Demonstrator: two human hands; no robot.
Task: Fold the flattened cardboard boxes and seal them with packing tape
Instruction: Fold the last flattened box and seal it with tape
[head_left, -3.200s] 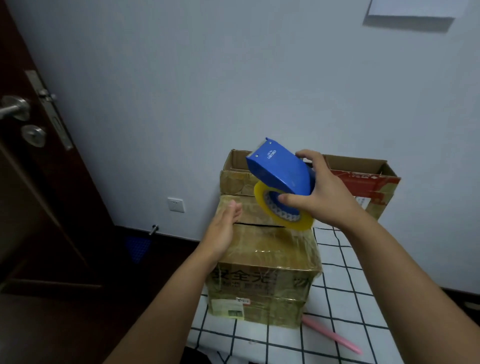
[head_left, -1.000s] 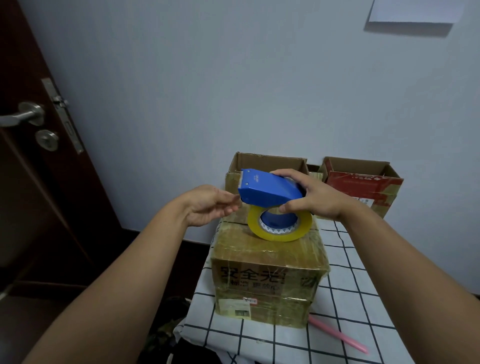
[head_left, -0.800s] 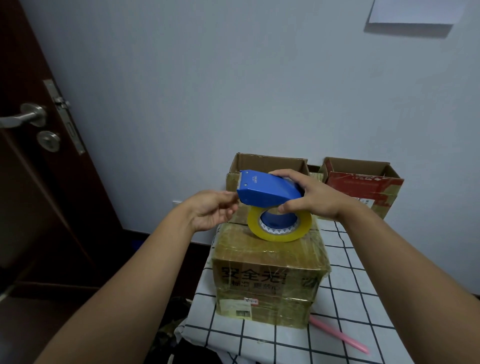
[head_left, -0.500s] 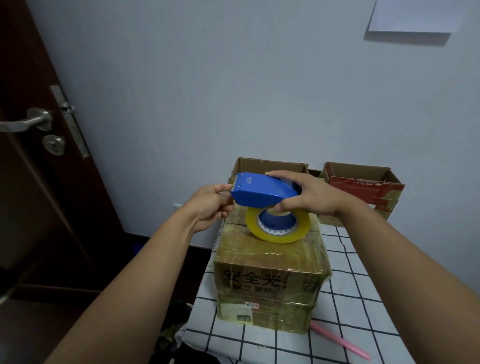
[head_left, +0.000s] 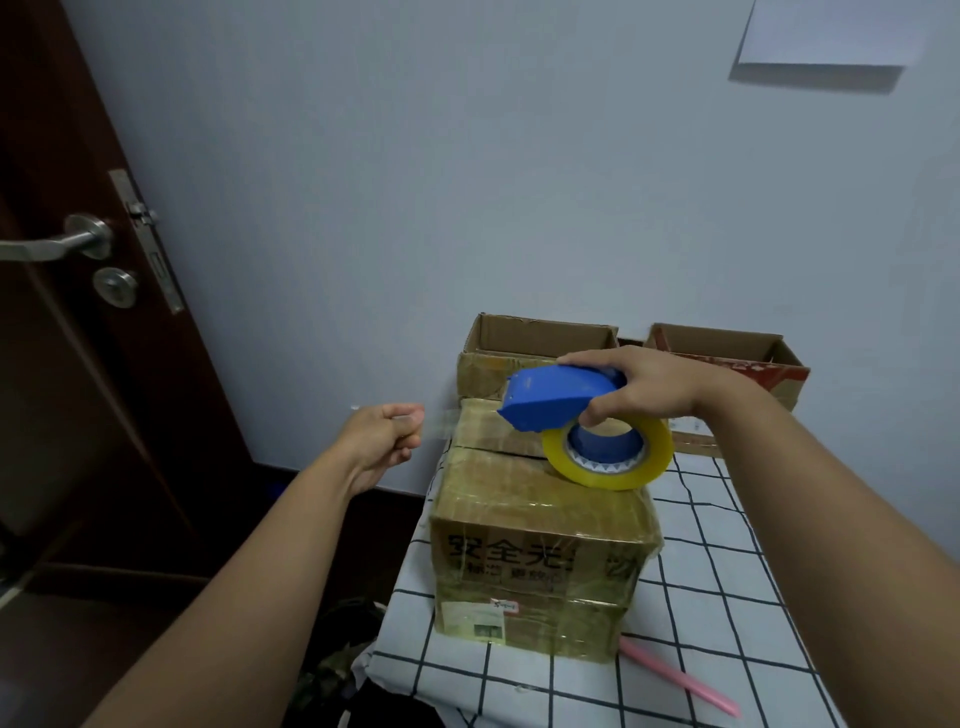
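Observation:
A closed cardboard box (head_left: 540, 525), wrapped in clear tape and printed with black characters, stands on the checked tablecloth (head_left: 696, 613). Above its far right corner my right hand (head_left: 644, 387) grips a blue tape dispenser (head_left: 558, 397) that carries a yellow tape roll (head_left: 608, 457). Left of the box, my left hand (head_left: 382, 436) pinches the free end of a clear tape strip (head_left: 441, 423), which stretches from the dispenser's mouth out past the box's left edge.
Two open cardboard boxes stand against the wall behind: a brown one (head_left: 535, 338) and one with red print (head_left: 727, 353). A pink stick (head_left: 680, 675) lies right of the closed box. A dark wooden door (head_left: 78, 312) with a metal handle is at left.
My left hand has drawn away to the left from the dispenser's mouth, pulling out a length of clear tape. The dispenser has stayed over the box in my right hand.

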